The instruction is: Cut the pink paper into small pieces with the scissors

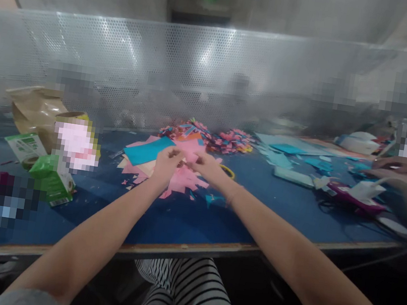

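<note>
Paper work at a blue table, seen from close by; the left hand and the right hand meet over a loose pile of pink paper. Principal hazards, in my judgement: the pink piece could crease or tear, should the two hands pull unevenly on so thin a sheet; it could also be lost among its like, since the paper beneath is of nearly the same colour; a sweep of the left wrist could drag the blue sheet off the pile, as it lies loose just beside that hand; a push forward could scatter the heap of small clippings behind.

Position of the piece: it sits between the two sets of fingertips, to the right of the left hand and to the left of the right hand, above the pile; whether its lower edge touches the pile I cannot tell. State of the hands: both are bent inward, thumb against fingers, each appearing to pinch the pink piece; the exact contact is blurred. A yellow loop lies just beyond the right wrist; its remainder is hidden.
</note>
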Demonstrator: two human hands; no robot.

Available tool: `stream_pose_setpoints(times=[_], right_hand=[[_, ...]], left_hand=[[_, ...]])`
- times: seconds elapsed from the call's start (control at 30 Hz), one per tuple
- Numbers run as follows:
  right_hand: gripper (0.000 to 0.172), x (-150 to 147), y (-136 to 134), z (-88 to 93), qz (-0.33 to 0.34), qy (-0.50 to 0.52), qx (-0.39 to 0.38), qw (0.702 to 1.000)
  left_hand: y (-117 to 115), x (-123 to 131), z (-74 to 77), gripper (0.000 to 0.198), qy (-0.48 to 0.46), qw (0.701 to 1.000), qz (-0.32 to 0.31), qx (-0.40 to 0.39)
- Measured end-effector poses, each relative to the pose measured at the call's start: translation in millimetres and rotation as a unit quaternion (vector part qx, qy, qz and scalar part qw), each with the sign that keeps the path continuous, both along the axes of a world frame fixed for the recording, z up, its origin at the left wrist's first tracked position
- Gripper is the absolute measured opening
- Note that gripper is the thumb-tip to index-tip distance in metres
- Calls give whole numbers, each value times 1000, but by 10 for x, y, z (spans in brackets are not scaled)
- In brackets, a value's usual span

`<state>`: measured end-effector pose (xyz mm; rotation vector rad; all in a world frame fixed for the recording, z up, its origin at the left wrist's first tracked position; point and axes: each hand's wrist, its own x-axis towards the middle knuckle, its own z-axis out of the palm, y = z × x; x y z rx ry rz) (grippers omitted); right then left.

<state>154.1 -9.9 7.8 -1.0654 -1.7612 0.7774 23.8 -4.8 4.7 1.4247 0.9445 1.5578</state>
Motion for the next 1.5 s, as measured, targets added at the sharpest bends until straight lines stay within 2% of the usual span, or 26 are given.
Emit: stream_pose_setpoints(times=[0.2,0.3,0.43,0.53,0.97,1.13,1.27,1.33,1.43,1.5], right_hand=[[12,44,27,19,-4,-42,36,998],[19,47,39,14,0,-17,20,1000],[24,47,49,-6,51,42,-36,997],[26,54,54,-23,74,70,-55,993],[26,88,15,70,76,26,-22,997],[28,109,39,30,91,-3,-11,996],[26,142,100,-28,70,-5,8,998],[21,161,145,-56,66,2,22,998],[8,185,213,-89,67,-9,53,996],[14,197,241,-99,62,-25,95,993]], left_hand=[[40,-11,-25,20,53,998,5,15],[62,-10,-45,19,13,1000,4,11],[62,1,-50,20,-91,995,-25,-41],[57,-3,-47,21,-132,989,-30,-55],[-15,-11,34,19,-172,982,-45,-68],[41,-79,53,22,-156,985,-4,-69],[138,-158,35,24,-142,987,34,-65],[160,-172,12,24,-145,982,5,-122],[141,-154,-20,27,-121,958,-104,-240],[109,-128,-28,23,-84,944,-171,-270]])
